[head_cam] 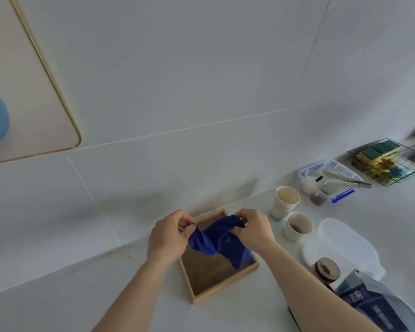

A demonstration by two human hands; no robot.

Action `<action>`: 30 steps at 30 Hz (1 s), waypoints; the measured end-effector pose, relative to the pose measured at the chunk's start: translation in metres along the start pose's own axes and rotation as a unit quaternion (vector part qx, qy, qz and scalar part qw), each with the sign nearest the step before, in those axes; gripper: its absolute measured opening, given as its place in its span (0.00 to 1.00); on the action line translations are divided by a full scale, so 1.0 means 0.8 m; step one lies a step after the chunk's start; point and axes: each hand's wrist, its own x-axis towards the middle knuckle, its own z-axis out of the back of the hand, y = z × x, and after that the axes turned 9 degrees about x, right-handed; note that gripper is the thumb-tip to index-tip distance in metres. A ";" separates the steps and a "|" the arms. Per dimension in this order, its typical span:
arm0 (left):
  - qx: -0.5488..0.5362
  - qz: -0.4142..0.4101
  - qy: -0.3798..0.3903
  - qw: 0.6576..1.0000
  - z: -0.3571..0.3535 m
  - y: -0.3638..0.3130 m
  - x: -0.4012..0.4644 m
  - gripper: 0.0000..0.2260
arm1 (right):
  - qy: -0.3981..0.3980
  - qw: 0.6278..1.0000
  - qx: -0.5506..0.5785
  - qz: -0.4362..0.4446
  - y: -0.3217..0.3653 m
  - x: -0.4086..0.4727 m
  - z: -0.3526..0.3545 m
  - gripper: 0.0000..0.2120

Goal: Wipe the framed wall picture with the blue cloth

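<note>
We hold the cloth (216,240) bunched between both hands over a wooden tray (203,281) on the counter (58,303). The left hand (170,236) is closed, pinching the cloth's left end between thumb and fingers; the right hand (252,230) is closed too, gripping the other end near its top. The cloth sags between them and 1 corner hangs down toward the tray; we cannot tell whether it touches.

The picture (22,92) hangs on the wall up and to our left, well apart from both hands, with only its lower right corner and thin gold edge in view. Our left hand is the nearer of the 2. The frame's edge runs slantwise up and to the left in this view, so we judge the coming move to be a long lift up and leftward, cloth in hand.

Both forearms reach forward from below, wrists level, knuckles up. 2 cups (286,201) stand just right of the right hand.
</note>
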 end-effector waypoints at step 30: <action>0.350 -0.066 0.173 0.918 -0.120 0.076 -0.022 0.39 | 0.221 0.921 -0.320 0.024 -0.113 -0.004 -0.078 0.44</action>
